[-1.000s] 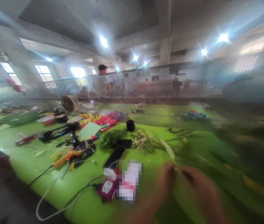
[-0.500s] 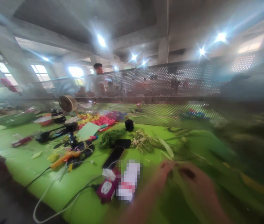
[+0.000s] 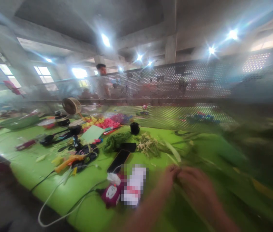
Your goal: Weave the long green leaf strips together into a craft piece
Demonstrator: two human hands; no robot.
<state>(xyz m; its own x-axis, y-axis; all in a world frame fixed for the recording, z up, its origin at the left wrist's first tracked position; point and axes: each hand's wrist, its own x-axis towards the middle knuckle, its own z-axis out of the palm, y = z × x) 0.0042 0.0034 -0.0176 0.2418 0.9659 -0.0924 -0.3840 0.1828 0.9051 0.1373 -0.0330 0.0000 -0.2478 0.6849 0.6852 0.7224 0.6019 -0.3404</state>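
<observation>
Low and right of centre, my left hand [image 3: 169, 176] and my right hand [image 3: 192, 182] meet with their fingers pressed together. Both pinch a long green strip [image 3: 174, 160], leaf-like and pale, whose end sticks up beyond the fingertips. Part of it seems to hang down below my right hand, but blur hides the detail. Just past the hands lies a bundle of pale flower-like pieces on green stems [image 3: 148, 145]. Left of that is a heap of dark green strands [image 3: 115, 141].
A phone [image 3: 119, 160], a blurred-out white device [image 3: 134, 187] and a purple pouch [image 3: 112, 193] lie left of my hands. An orange glue gun [image 3: 70, 162] with cables sits further left. Behind stand a black cup [image 3: 134, 128], a small fan [image 3: 71, 106] and a perforated screen [image 3: 160, 85].
My right hand has turned and closed in against my left, its fingers now over the strip. The broad green part hanging between the hands shows less. The view has shifted slightly.
</observation>
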